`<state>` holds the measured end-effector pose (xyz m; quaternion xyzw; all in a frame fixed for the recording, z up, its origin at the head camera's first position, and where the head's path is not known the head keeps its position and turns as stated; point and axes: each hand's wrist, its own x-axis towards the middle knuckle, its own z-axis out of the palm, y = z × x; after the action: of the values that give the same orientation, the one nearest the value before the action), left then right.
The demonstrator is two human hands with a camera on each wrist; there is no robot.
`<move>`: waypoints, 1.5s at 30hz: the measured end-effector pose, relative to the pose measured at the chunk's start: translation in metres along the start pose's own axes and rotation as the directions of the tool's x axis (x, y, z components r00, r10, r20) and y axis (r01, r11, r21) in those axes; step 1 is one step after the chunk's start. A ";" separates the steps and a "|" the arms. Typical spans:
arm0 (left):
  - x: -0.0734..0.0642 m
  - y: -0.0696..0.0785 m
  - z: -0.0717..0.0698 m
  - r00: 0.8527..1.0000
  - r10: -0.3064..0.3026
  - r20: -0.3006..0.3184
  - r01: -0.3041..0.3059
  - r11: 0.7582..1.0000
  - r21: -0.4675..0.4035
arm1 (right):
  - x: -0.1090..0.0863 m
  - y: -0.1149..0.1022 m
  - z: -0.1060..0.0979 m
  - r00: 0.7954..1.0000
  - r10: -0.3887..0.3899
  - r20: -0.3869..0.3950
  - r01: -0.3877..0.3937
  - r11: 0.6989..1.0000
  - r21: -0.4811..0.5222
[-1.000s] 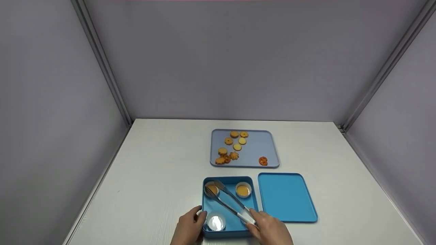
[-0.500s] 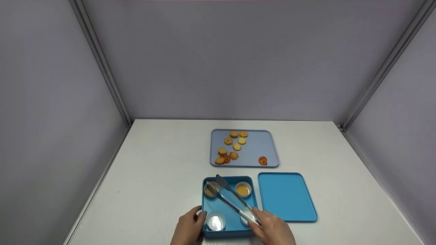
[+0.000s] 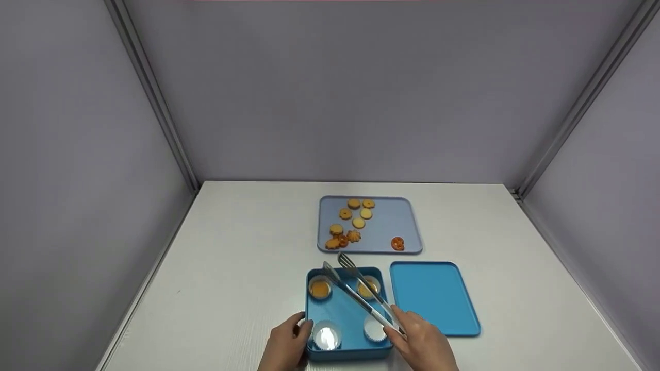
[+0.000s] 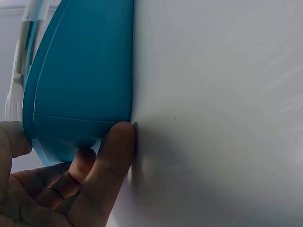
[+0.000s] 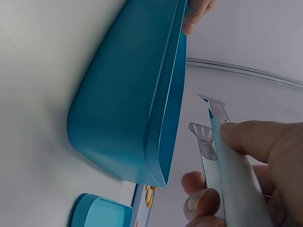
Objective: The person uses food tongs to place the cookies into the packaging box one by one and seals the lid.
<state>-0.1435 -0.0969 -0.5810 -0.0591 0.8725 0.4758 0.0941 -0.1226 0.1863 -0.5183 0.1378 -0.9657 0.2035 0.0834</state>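
Observation:
My left hand [image 3: 289, 340] grips the near left corner of a blue box [image 3: 337, 307], thumb at the rim and fingers on the outer wall. Metal tongs [image 3: 356, 294] with white handles are in my right hand [image 3: 420, 340]; their slotted heads stand apart above the box's back part, nothing between them. Inside the box are a back left paper cup [image 3: 320, 287] and a back right cup [image 3: 375, 281], each with a yellow-orange piece. No food shows in the front left cup [image 3: 326, 335] or the front right cup [image 3: 375, 329]. The right wrist view shows the tong handles [image 5: 236, 179] between thumb and fingers.
A grey-blue tray [image 3: 384, 221] behind the box bears several biscuits [image 3: 358, 222] and a pretzel [image 3: 397, 243]. The flat blue lid [image 3: 434, 299] lies right of the box. Grey panels [image 3: 330, 93] enclose the white table [image 3: 247, 247] at the back and sides.
The tongs have lifted away from the back left cup and moved right and upward, uncovering its piece. My right hand has shifted slightly right. My left hand and the box stay put.

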 end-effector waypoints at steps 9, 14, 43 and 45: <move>-0.001 -0.001 0.000 0.999 0.046 -0.015 -0.046 0.999 0.016 | 0.007 0.000 -0.011 0.992 0.122 0.044 -0.122 0.993 -0.005; -0.001 -0.001 0.000 0.999 0.041 -0.011 -0.041 0.999 0.018 | 0.012 0.006 -0.016 0.995 0.092 -0.033 -0.092 0.996 0.003; 0.000 -0.001 -0.002 1.000 -0.003 0.028 0.004 0.999 -0.040 | 0.108 0.030 -0.012 0.996 0.022 0.083 -0.020 1.000 -0.016; 0.000 0.000 -0.002 1.000 -0.003 0.023 0.003 0.999 -0.033 | 0.114 0.030 -0.011 0.995 0.027 0.092 -0.025 0.999 -0.020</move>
<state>-0.1441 -0.0990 -0.5802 -0.0564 0.8633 0.4907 0.1039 -0.2381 0.1903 -0.4948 0.1337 -0.9722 0.1889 0.0372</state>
